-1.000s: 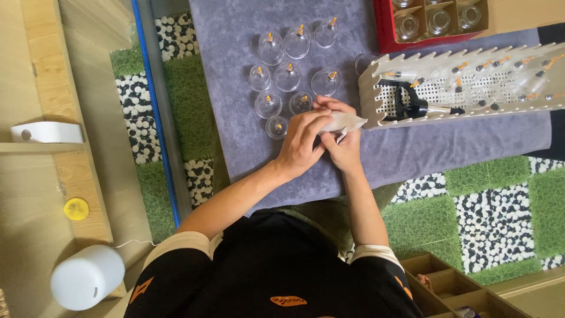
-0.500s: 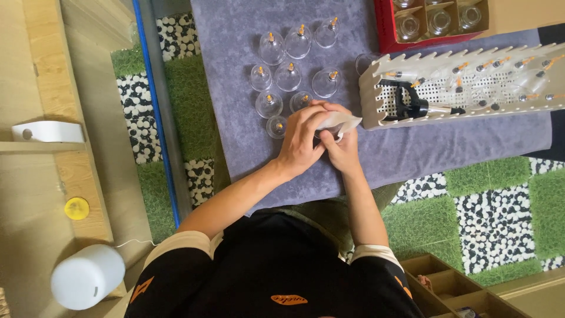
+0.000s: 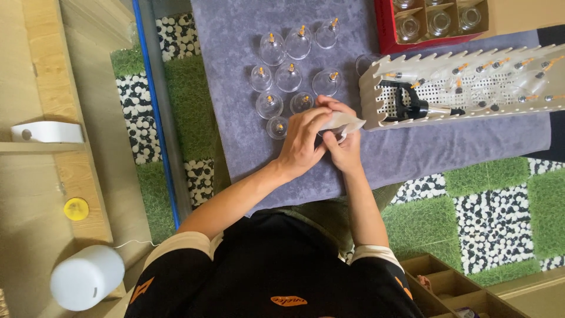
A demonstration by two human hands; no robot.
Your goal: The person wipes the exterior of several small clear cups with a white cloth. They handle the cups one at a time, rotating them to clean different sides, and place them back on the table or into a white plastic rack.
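Both my hands meet over a grey cloth (image 3: 247, 141). My left hand (image 3: 301, 140) and my right hand (image 3: 344, 148) together grip a white cloth (image 3: 344, 122), which seems wrapped about a small clear cup that is mostly hidden. Just beyond my fingers stands a group of several clear glass cups (image 3: 288, 76) with small orange-tipped valves on top. A cream plastic rack (image 3: 453, 91) lies to the right, with more cups and a black hand pump (image 3: 415, 107) in it.
A red box (image 3: 435, 23) with clear cups sits at the top right. Green and pebble-patterned mats (image 3: 494, 206) surround the cloth. A white cylinder (image 3: 85, 277) and a yellow disc (image 3: 76, 208) lie at the left by wooden boards. A wooden divided tray (image 3: 447, 285) sits bottom right.
My hands have barely shifted; the fingers work slightly around the white cloth in the same spot. Nothing else has moved.
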